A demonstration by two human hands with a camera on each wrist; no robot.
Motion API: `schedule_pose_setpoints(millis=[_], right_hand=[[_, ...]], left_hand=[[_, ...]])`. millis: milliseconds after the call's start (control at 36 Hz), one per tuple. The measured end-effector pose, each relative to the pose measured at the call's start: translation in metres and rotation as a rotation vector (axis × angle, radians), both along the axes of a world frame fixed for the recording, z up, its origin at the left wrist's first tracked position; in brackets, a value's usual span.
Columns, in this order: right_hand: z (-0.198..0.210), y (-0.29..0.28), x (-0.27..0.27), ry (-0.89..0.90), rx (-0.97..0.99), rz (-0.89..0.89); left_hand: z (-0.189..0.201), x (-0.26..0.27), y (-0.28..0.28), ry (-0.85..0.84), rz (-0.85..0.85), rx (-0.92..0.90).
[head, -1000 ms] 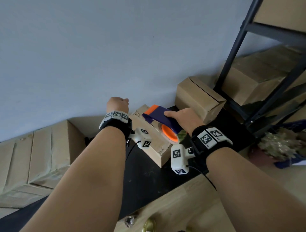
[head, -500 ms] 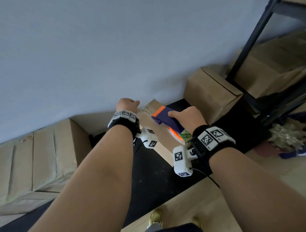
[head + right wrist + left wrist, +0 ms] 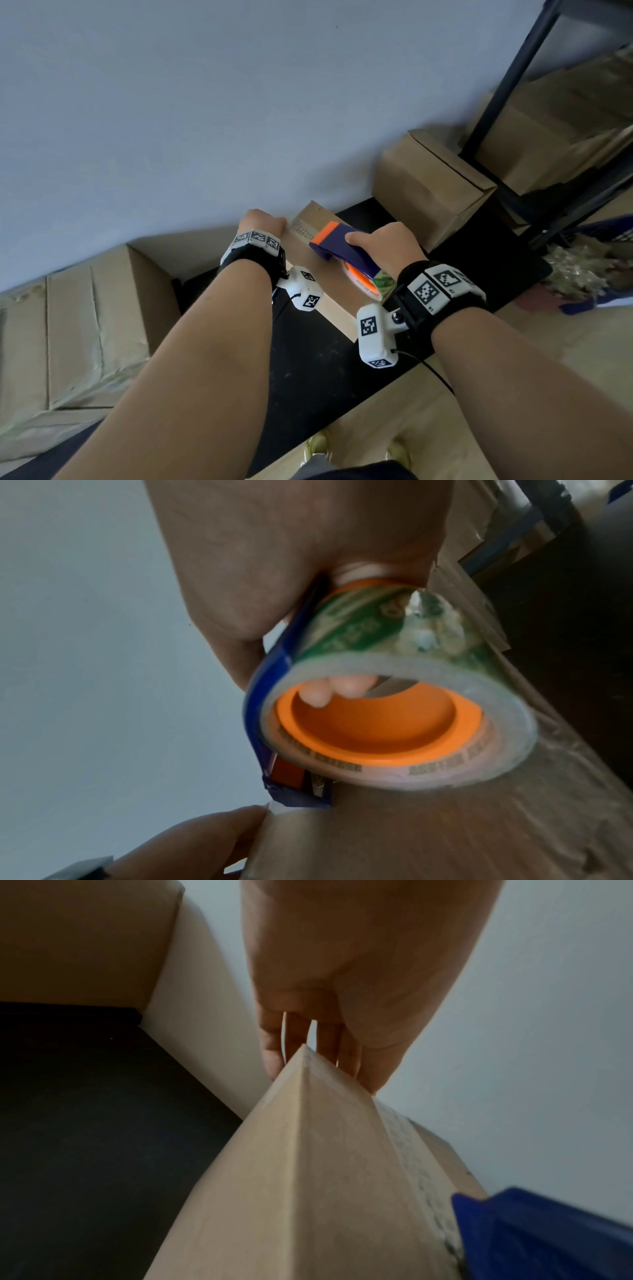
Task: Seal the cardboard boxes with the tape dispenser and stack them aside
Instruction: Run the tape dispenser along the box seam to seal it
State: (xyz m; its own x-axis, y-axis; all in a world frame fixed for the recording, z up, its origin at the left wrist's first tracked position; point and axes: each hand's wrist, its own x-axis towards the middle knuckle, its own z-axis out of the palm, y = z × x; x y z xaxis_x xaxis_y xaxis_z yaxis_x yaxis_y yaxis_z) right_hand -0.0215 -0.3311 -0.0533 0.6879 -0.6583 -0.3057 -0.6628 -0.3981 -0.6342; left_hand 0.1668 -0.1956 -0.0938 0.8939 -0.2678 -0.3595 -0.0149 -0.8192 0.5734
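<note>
A cardboard box [image 3: 330, 296] lies on a black mat [image 3: 308, 363] by the wall. My left hand [image 3: 262, 222] grips its far left corner, fingers [image 3: 325, 1039] hooked down behind the edge of the box [image 3: 308, 1164]. My right hand [image 3: 385, 245] grips a blue and orange tape dispenser [image 3: 337, 245] pressed on the box top. In the right wrist view its clear tape roll [image 3: 383, 723] with an orange core rests on the box [image 3: 462, 831], where tape shines, and the fingertips [image 3: 337, 689] show through the core. The dispenser's blue nose [image 3: 548, 1231] shows in the left wrist view.
Another closed box [image 3: 431, 185] stands at the back right beside a black shelf frame [image 3: 507, 89] holding more boxes. Stacked boxes [image 3: 85, 325] sit at the left. The grey wall runs close behind. Clutter [image 3: 582, 274] lies at the right on the wooden floor.
The dispenser has slid a little toward me along the box top. My left hand has stayed on the far corner. The head view has shifted slightly.
</note>
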Motion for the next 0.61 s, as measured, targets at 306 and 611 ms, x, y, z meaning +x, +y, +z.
schedule_pose_setpoints(millis=[306, 611], right_hand=[[0.006, 0.002, -0.003, -0.021, 0.000, -0.007], [0.009, 0.002, 0.000, -0.043, 0.072, -0.014]], left_hand=[[-0.008, -0.013, -0.006, 0.098, -0.146, 0.094], [0.001, -0.037, -0.011, -0.316, -0.242, -0.051]])
